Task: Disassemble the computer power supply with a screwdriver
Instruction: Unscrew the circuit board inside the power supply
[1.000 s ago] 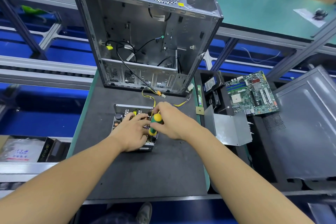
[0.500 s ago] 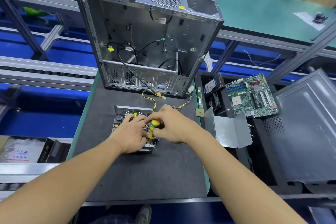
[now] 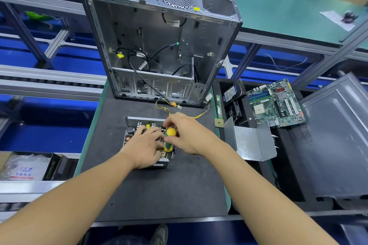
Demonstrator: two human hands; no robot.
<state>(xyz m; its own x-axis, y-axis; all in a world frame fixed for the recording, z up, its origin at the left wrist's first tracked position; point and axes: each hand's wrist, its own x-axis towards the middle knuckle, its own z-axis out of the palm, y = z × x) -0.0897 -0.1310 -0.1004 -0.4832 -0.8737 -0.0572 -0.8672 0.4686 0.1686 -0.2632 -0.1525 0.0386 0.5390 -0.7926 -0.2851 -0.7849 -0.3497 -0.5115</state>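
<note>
Cover (image 3: 254, 143) off, at 3 o'clock; board (image 3: 130, 134) likely still fastened: right hand (image 3: 189, 135) clamps screwdriver (image 3: 170, 135), left hand (image 3: 146, 146) fingers rest on supply (image 3: 139, 120).

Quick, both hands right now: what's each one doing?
Left hand: open, resting on the opened grey metal power supply.
Right hand: closed round the yellow-and-green screwdriver handle.

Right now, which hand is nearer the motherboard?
Right. The right hand, holding the screwdriver, sits left of the motherboard and nearer the person; the left hand rests on the power supply, further left.
</note>
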